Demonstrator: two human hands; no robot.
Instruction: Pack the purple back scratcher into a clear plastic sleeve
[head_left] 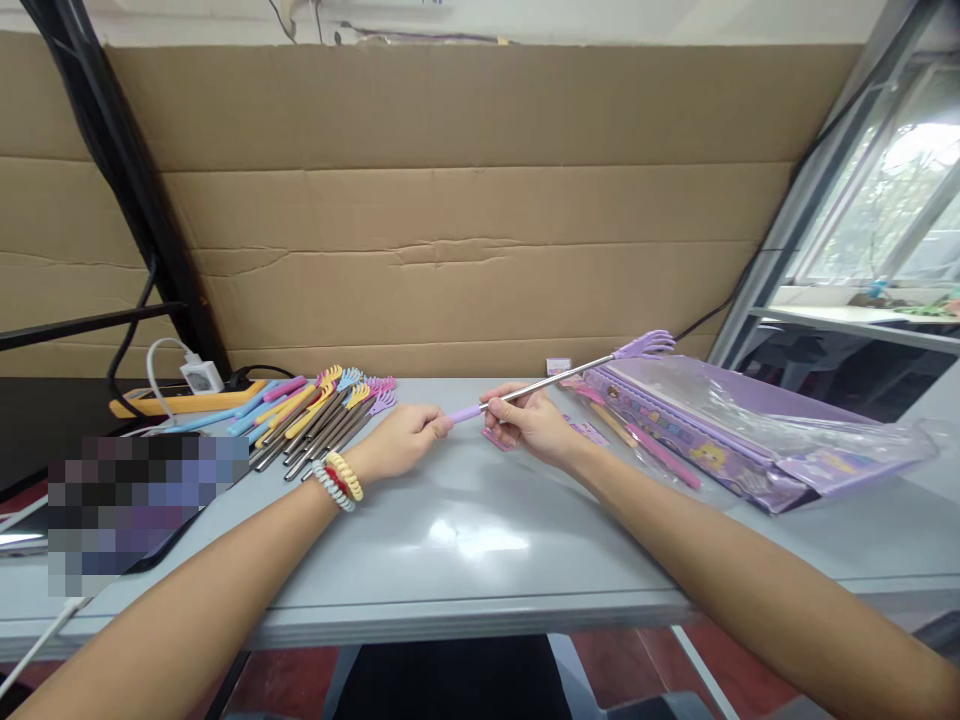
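The left hand [401, 438] gripped the lilac handle of a back scratcher [559, 379] and the right hand [534, 425], a little apart, pinched its metal shaft, holding it aslant above the grey table [480, 565]. At right, clear plastic bags [896, 440] covered purple printed packs [709, 455]; beside them, a pink rod [664, 458] lay in clear wrapping. More scratchers [319, 420] lay piled loose at left

Flat device [150, 510] pixelated, forearms [202, 585] cut by frame edges, tail end of backscratcher [555, 380] hidden in left hand [401, 440].
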